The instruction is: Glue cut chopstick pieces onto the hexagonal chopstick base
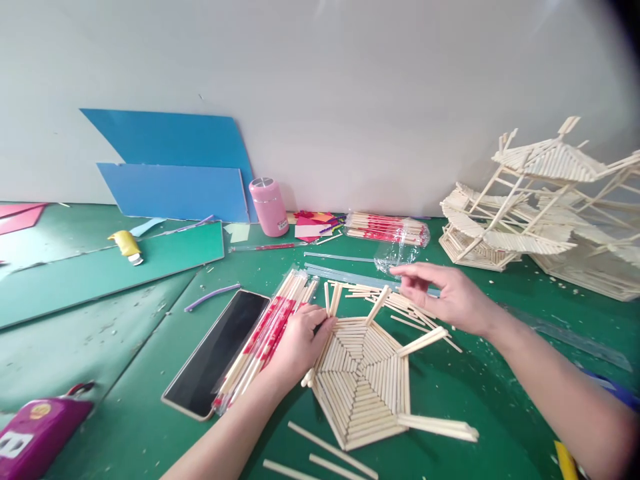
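Observation:
A many-sided panel of wooden sticks point(358, 373) lies on the green table, with pairs of sticks jutting out from its corners. At its upper left edge, my left hand point(303, 337) is closed on the rim, fingers partly hidden behind the thumb. My right hand point(445, 293) hovers above a spread of loose wooden sticks point(395, 303); its index finger is stretched out, and I see nothing held. Packs of wrapped sticks point(267, 327) lie left of the panel, partly under my left forearm. Several more loose sticks point(333, 450) are in front.
A phone point(220, 353) lies beside the packs. Behind stand a pink canister point(269, 207), blue boards point(175, 190) and another stick pack point(387, 229). Tower-like stick models point(530, 200) occupy the right back. A yellow cutter point(126, 247) and a purple object point(40, 433) are left.

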A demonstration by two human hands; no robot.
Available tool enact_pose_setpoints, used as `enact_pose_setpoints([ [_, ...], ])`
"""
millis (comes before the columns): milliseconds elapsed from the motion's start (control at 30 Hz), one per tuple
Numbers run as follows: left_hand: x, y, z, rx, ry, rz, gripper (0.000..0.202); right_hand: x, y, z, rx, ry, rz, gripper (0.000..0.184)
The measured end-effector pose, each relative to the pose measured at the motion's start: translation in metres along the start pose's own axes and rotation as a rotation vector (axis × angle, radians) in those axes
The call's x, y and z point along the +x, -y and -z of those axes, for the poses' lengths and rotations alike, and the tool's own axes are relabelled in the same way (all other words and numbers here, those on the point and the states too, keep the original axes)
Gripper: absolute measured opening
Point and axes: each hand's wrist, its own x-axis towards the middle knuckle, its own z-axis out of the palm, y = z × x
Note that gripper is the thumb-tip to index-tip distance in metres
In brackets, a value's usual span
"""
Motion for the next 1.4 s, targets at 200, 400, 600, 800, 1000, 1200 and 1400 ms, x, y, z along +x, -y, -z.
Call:
enact_pose_setpoints([
  [200, -0.001, 0.001, -0.002, 0.011, -0.019, -0.015, 0.03, 0.039, 0.066, 0.0, -0.173, -0.012, 0.33, 0.025],
  [400, 0.0, 0.0, -0.002, 0.015, -0.031, -0.014, 0.03, 0.068, 0.08, -0.025, -0.57, 0.165, 0.396, 0.017],
  [600, 0.001, -0.001, 0.002, -0.014, -0.007, -0.014, 0.028, 0.069, 0.076, -0.027, -0.569, 0.167, 0.394, 0.019],
  [800, 0.003, -0.009, 0.014, -0.06, -0.003, -0.027, 0.024, 0.066, 0.077, -0.027, -0.596, 0.163, 0.392, 0.022],
  [1000, 0.002, -0.009, 0.011, -0.081, -0.081, -0.013, 0.019, 0.066, 0.074, -0.028, -0.569, 0.161, 0.371, 0.022],
  [1200, 0.001, -0.008, 0.008, -0.081, -0.123, 0.003, 0.015, 0.06, 0.076, -0.014, -0.48, 0.085, 0.333, 0.019],
  [1400, 0.003, -0.006, 0.007, -0.08, -0.143, 0.01, 0.016, -0.003, 0.058, 0.04, -0.334, -0.348, 0.087, 0.026],
])
